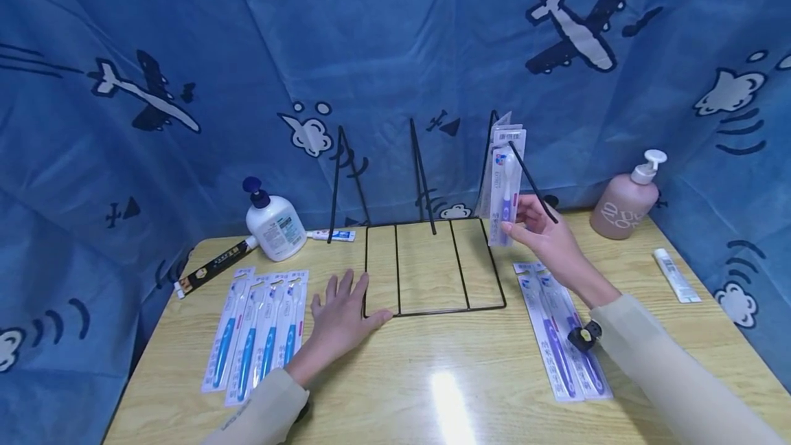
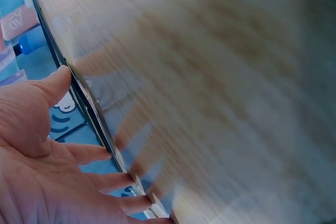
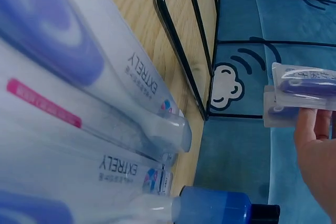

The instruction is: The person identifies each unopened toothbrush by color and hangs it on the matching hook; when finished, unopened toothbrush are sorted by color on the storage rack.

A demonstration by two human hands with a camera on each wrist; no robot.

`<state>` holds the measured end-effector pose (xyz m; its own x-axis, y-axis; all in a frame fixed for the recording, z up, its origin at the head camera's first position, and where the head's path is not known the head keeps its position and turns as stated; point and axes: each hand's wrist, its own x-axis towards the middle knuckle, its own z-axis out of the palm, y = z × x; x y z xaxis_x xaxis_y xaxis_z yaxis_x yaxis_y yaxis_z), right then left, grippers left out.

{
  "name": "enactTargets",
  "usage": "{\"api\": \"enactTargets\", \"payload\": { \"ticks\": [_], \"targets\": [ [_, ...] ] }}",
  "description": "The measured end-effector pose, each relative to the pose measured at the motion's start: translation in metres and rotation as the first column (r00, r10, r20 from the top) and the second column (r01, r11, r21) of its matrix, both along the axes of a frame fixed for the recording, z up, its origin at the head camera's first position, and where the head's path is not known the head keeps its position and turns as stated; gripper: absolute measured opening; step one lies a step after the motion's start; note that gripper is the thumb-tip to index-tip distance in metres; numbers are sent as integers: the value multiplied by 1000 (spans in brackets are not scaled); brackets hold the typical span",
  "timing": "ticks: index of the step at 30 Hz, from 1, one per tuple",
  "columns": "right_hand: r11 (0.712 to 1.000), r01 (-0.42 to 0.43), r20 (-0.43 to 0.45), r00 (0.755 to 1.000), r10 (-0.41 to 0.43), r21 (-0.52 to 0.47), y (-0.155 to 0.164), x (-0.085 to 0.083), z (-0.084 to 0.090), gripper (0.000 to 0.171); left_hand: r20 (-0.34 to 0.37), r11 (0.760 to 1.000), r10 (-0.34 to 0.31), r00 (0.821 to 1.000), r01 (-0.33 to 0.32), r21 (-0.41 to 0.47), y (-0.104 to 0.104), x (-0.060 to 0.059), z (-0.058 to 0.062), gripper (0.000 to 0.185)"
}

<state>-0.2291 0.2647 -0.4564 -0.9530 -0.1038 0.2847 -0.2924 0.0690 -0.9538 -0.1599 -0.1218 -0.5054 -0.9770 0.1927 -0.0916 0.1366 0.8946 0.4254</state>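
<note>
Lower left of centre in the head view: left hand (image 1: 338,318) flat on the table (image 1: 469,390), fingers spread and relaxed, holding nothing, thumb touching the front left corner of the black wire rack (image 1: 432,266), with four blue toothbrush packs (image 1: 259,335) lying just left of it. Right of centre: right hand (image 1: 546,235) pinching a purple toothbrush pack (image 1: 507,184), clamped on its lower end, long axis upright, beside the rack's rightmost upright divider and above its right-hand bay. Further purple packs (image 1: 559,332) flat on the table under the right forearm; right hand plainly the nearer one to the held pack, left hand well apart from it.
</note>
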Motion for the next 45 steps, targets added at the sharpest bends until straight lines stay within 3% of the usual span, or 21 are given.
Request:
{"api": "enactTargets", "payload": {
  "ticks": [7, 14, 22, 25, 30, 35, 38, 40, 45],
  "targets": [
    [999, 53, -71, 996, -53, -2, 9, 5, 4, 34, -2, 1000, 1, 1000, -1, -6, -1, 2, -2, 89],
    [999, 42, -69, 997, -44, -27, 23, 29, 9, 35, 2, 1000, 10, 1000, -10, 1, -4, 3, -3, 89],
    [996, 79, 33, 996, -78, -33, 39, 68, 4, 42, 8, 1000, 11, 1000, -11, -2, -2, 3, -4, 89],
    [988, 138, 98, 985, -144, 64, 47, 84, -1, 46, 4, 1000, 10, 1000, -10, -3, -1, 2, -4, 89],
    [942, 182, 219, 944, -248, 283, 61, 110, -14, 63, -7, 1000, 3, 1000, -3, -5, -1, 2, -1, 89],
    [925, 114, 384, 886, -259, 363, 73, 127, -27, 80, -17, 1000, -2, 1000, 1, -11, -1, 2, 1, 88],
    [896, 62, 437, 857, -274, 440, 78, 134, -32, 82, -19, 1000, -4, 1000, 4, -15, -1, 2, 1, 88],
    [865, 33, 430, 858, -282, 500, 81, 138, -35, 79, -21, 1000, -5, 1000, 5, -13, -1, 2, 1, 88],
    [766, -4, 340, 897, -280, 642, 82, 148, -41, 66, -23, 1000, -9, 1000, 9, -7, 1, 2, 2, 87]
  ]
}}
